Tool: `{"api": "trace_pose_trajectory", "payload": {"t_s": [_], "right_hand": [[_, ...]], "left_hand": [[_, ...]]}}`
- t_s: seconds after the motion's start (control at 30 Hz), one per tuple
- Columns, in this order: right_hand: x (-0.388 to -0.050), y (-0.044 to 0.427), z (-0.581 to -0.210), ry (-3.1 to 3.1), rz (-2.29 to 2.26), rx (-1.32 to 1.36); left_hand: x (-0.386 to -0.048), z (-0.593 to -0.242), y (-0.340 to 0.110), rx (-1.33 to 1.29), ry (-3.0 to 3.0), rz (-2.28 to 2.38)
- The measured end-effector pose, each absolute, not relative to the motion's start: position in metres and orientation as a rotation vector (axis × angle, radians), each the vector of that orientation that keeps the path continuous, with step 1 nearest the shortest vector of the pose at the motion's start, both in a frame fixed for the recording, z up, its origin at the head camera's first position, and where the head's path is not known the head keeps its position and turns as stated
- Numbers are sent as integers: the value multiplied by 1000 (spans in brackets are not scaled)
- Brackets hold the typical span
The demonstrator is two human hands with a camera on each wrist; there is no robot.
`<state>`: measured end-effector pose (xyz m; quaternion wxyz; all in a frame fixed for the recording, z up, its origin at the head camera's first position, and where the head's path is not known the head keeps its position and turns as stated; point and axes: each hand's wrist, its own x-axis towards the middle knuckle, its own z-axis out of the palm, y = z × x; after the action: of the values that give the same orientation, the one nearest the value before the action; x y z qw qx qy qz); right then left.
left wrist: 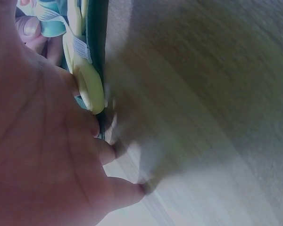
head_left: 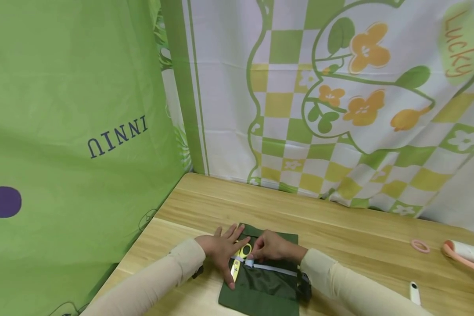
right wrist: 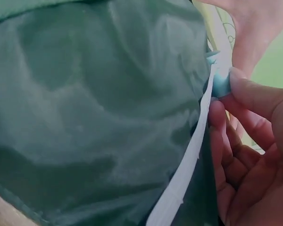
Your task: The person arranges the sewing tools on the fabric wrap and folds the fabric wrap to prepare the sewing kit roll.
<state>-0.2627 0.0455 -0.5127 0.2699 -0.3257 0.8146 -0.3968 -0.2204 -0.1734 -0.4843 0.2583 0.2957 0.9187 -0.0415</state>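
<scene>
Green cloth (head_left: 260,300), front and centre on the wood

Reading my feeds from the left: a smooth lime sheet (head_left: 63,79) hangs in soft folds, dark letters printed across it. Next comes the left hand (head_left: 221,252), fingers fanned straight over the left side of the cloth, gripping nothing. Close by its fingers, yellow scissors (head_left: 242,254) show a rounded loop handle, and a ribbed white elastic band (head_left: 276,270) crosses the yellow. And look, just right of that: a small pale-blue piece (head_left: 249,263), smooth and curved, right at the elastic. I can't tell what it is, but the right hand (head_left: 274,245) has it pinched between thumb and fingers! My right wrist camera gives me the cloth up close, slick, shiny and rumpled beside the band. Off right, across the long-grained table (head_left: 339,250), sit a thin pink ring (head_left: 420,251), a slim white oblong (head_left: 415,293) with a dark spot, and a white roll (head_left: 468,252) with pink sheeting.
</scene>
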Motion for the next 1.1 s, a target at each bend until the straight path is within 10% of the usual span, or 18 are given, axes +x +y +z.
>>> {"api": "trace_pose_trajectory", "payload": {"t_s": [0.6,1.1], "right_hand": [[-249,70,-490,2446,-892,-949],[-236,263,-399,2790,-504,-833]], "left_hand": [[-219,-490,-168,822,2487,-53],[-195,-500,-214,790,2598,53]]}}
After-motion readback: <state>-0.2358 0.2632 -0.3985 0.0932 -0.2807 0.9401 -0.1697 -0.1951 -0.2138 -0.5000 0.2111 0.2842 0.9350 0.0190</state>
